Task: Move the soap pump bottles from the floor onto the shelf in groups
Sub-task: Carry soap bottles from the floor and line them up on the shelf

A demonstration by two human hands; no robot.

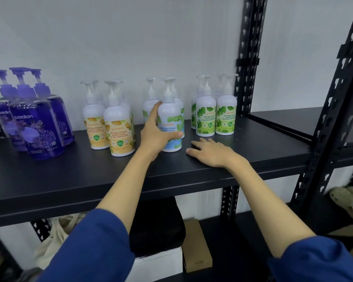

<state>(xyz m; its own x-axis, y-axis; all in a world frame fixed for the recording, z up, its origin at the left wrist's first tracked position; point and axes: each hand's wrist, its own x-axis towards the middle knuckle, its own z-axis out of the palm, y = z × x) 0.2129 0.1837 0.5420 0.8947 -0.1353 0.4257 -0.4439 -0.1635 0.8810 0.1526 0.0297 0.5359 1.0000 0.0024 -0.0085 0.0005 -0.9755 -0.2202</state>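
**Shelf stock check: four groups up, last blue-label bottle going in**

- Shelf (253, 159): black metal, carrying four groups along the back edge.
- Purple bottles (37, 127): 3 visible, sitting toward the left end. Grouped.
- Yellow-label bottles (118, 131): approx. 4, standing left of centre; rear ones partly hidden, so count uncertain.
- Green-label bottles (214, 117): 4, standing nearest the right upright.
- Blue-label bottle (170, 119): standing upright at the front of its group, mid-shelf, between yellow and green sets. Others behind it partly hidden.
- Left hand (155, 135): wrapping the blue-label bottle, thumb across the front, fingers round the back.
- Right hand (210, 151): lying flat on the shelf just beside that bottle, fingers straight, holding nothing.
- Floor: not in view, so can't tell if any bottles are waiting. Judging by the groups, task is looking nearly done.
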